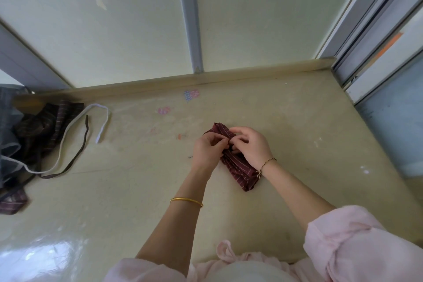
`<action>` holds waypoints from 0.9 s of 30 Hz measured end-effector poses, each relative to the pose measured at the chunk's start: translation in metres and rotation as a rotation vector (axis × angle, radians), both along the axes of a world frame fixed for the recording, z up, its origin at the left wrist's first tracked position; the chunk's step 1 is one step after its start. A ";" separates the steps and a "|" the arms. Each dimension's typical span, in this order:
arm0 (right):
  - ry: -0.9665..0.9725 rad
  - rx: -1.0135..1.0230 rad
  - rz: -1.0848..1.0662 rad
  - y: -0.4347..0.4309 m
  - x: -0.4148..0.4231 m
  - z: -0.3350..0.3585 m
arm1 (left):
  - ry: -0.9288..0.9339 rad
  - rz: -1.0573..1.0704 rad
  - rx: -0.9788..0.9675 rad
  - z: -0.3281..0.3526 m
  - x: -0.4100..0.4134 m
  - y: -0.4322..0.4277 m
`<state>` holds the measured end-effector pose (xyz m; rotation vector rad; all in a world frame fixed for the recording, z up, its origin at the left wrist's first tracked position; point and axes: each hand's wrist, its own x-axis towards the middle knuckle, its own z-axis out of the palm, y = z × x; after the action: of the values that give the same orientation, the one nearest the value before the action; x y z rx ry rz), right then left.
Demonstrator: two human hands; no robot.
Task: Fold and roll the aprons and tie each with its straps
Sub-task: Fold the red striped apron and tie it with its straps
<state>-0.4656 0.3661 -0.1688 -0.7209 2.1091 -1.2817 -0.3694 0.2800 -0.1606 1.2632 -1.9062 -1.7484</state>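
Now the rolled apron (240,170) lies on the table (309,126), with the left hand (207,150) and right hand (253,146) both pinching at its middle, likely on the straps, which are hidden. Draw the knot snug while keeping the roll pressed tight.

we take this for a plain workroom: under the fingers (239,131) a scuffed, glossy beige surface (297,121) with crayon-like smudges (191,94); beyond them pale wall panels (114,30) and a grey metal strip (188,18); far right a sliding metal frame (370,30); far left a heap of striped aprons (45,126).
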 end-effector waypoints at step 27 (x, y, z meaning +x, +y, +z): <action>0.027 0.074 0.122 -0.001 -0.005 0.012 | -0.137 -0.432 -0.590 0.016 -0.002 -0.025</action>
<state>-0.4707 0.3655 -0.1565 -0.8245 2.0882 -1.1286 -0.3719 0.2548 -0.1445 0.8064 -2.6545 -1.1095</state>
